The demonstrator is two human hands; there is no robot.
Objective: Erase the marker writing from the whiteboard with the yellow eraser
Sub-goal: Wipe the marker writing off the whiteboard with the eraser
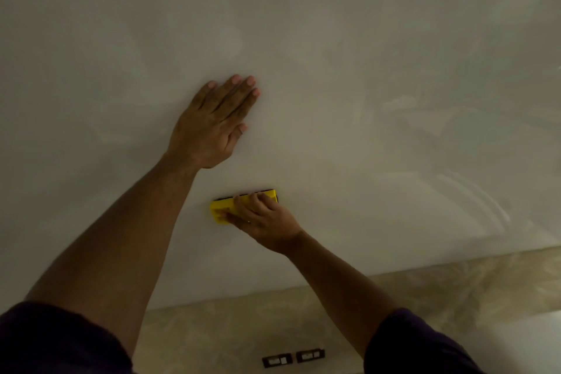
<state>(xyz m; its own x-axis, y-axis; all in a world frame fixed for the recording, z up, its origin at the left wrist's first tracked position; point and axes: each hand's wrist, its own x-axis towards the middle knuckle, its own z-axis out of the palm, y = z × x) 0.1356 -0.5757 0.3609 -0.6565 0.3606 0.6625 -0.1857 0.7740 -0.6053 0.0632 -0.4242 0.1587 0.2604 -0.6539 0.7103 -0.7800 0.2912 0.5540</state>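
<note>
Pressing a yellow eraser (224, 211) flat against the whiteboard (394, 85), low on the board and not far above its bottom edge. Gripped by the right hand (263, 219), fingers curled over the top edge, thumb underneath. Spread wide and flat on the board above and slightly left: the left hand (214, 124), holding nothing, seemingly bracing.

To do this stroke well: keep the dark felt face fully flush with the board rather than tipped on 1 edge, hold even pressure, and work in overlapping passes so no strip goes missed. Best to steer clear of the braced palm, which could smear residue.

Eraser: a long rectangular block, bright yellow body, a dark strip visible along its upper side, lying roughly horizontal with its left end exposed and its right half hidden under the fingers.

No clear marker writing visible anywhere on the board; only faint cloudy streaks and glare, especially toward the right. Likely near the end of the job, though dim light makes thin marks hard to rule out.

Below the board, a marbled wall band (455, 288) with 2 dark outlets (293, 357).
</note>
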